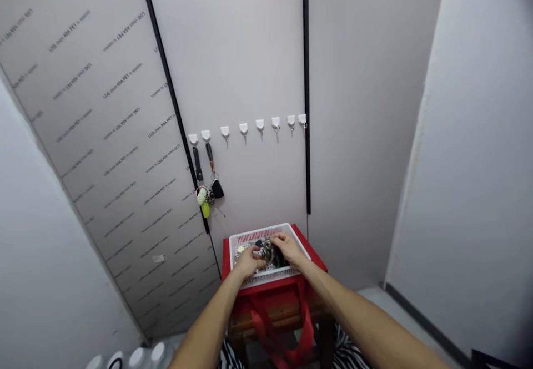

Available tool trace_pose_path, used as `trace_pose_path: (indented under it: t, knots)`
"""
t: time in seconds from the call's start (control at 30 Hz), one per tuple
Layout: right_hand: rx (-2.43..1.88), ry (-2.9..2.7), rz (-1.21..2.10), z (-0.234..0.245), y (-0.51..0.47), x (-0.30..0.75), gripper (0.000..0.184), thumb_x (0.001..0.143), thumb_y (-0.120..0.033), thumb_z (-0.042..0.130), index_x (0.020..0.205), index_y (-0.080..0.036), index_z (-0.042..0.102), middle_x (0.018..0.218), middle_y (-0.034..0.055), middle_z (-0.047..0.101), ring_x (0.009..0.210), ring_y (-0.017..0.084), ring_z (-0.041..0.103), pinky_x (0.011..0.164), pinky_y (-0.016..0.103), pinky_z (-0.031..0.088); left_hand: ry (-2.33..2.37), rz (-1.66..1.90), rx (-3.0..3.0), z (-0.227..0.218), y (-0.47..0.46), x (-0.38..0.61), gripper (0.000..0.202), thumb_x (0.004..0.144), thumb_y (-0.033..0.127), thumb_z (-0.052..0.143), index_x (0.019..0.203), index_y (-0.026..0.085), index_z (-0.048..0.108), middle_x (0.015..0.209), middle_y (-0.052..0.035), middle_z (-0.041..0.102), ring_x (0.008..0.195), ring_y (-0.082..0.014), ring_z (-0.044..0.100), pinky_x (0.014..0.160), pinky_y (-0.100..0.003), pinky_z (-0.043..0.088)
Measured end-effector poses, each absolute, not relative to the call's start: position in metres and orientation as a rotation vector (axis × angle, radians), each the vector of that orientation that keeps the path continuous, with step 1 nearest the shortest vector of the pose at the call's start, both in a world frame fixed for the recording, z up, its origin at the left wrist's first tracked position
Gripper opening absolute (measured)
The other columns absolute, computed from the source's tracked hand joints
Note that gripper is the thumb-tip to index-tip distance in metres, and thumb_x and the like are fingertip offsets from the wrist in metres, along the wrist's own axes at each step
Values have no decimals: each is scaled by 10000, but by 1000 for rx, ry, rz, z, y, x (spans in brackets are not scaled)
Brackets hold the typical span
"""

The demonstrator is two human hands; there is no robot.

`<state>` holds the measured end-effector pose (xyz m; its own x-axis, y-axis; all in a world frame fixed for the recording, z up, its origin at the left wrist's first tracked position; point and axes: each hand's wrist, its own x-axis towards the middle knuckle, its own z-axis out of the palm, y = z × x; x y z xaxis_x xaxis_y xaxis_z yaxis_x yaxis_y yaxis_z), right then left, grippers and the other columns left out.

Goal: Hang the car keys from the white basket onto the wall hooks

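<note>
1. Head view: the left hand (249, 261) reaches over the near-left part of a white basket (266, 278), thumb and fingers parted and bent around some small items; I cannot tell whether it grips any.
2. The right hand (287, 248) is at the basket's right half, fingers curled and tips at the same bunch; a firm hold cannot be made out.
3. That bunch, metallic and dark keychain-like pieces (267, 253), lies inside the basket between the 2 hands; single pieces are too small to tell.
4. The basket sits on a red bag (311, 242), whose straps (307, 327) hang down in front of a wooden stool (277, 318).
5. On the wall ahead, 8 white hooks (260, 125) form a row. The 2 leftmost carry hanging keychains: a dark strap (197, 163) and a braided cord (209, 151) with a black fob (217, 189). Green pendants (205, 208) dangle below.
</note>
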<state>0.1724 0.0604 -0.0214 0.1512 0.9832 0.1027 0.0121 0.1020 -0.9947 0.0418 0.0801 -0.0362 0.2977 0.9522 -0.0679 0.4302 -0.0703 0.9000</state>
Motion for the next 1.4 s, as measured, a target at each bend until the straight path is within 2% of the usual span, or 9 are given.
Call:
trace_pose_path:
  t: [0.23, 0.43, 0.53, 0.63, 0.77, 0.9, 1.03, 1.2, 1.4]
  knots:
    - [-1101, -1035, 1188, -16, 60, 171, 152, 548, -290, 476, 569, -153, 413, 415, -60, 448, 361, 59, 424, 373, 175, 309, 1276, 837, 1561, -29, 82, 42, 107, 554, 84, 506, 657, 109, 493, 382, 87, 385, 341, -21, 324, 393, -156, 258]
    - [-1164, -1077, 1096, -20, 66, 171, 93, 557, -236, 451, 563, -144, 438, 408, -64, 434, 358, 54, 412, 389, 178, 320, 1226, 853, 1513, 1, 88, 24, 71, 598, 106, 478, 658, 96, 515, 408, 69, 426, 355, -16, 360, 428, -159, 312]
    - [-1266, -1241, 940, -20, 68, 168, 103, 564, -217, 448, 575, -130, 502, 482, -32, 506, 467, 79, 474, 483, 195, 369, 1192, 876, 1514, 16, 91, 20, 85, 582, 130, 506, 655, 95, 532, 447, 49, 472, 390, -22, 395, 451, -165, 336]
    - [-1274, -1395, 855, -14, 68, 162, 171, 581, -193, 435, 678, -133, 562, 692, 16, 588, 672, 116, 520, 653, 228, 384, 1162, 903, 1526, 28, 93, 21, 105, 558, 148, 533, 647, 94, 543, 470, 32, 502, 415, -32, 416, 471, -174, 353]
    - [-1136, -1535, 913, 0, 63, 150, 254, 575, -141, 418, 783, -141, 563, 806, 25, 589, 788, 129, 505, 739, 254, 359, 1125, 933, 1539, 42, 94, 20, 96, 555, 144, 528, 637, 98, 545, 496, 21, 522, 433, -37, 431, 492, -182, 363]
    - [-1107, -1536, 985, 6, 62, 144, 207, 585, -180, 425, 733, -134, 562, 649, -2, 582, 613, 99, 510, 601, 222, 387, 1099, 996, 1543, 54, 95, 12, 88, 558, 104, 505, 640, 99, 535, 493, 27, 518, 428, -34, 425, 497, -183, 361]
    - [-1246, -1428, 904, 8, 68, 146, 222, 586, -211, 439, 770, -122, 525, 495, -31, 514, 426, 67, 441, 436, 189, 341, 1103, 1071, 1579, 61, 97, 4, 92, 563, 92, 488, 647, 94, 524, 483, 28, 503, 426, -33, 423, 480, -180, 355]
    - [-1248, -1377, 745, 21, 72, 148, 90, 553, -193, 483, 611, -129, 508, 454, -39, 473, 421, 54, 414, 427, 175, 316, 1200, 1135, 1722, 63, 101, 2, 98, 552, 111, 492, 641, 97, 531, 470, 26, 498, 428, -42, 415, 464, -174, 336]
    - [-1048, -1139, 1207, 35, 67, 147, 175, 547, -193, 523, 708, -143, 476, 430, -74, 446, 352, 32, 380, 409, 182, 343, 1220, 1234, 1785, 74, 99, 3, 99, 548, 135, 490, 632, 115, 540, 507, 18, 520, 478, -58, 441, 489, -174, 346]
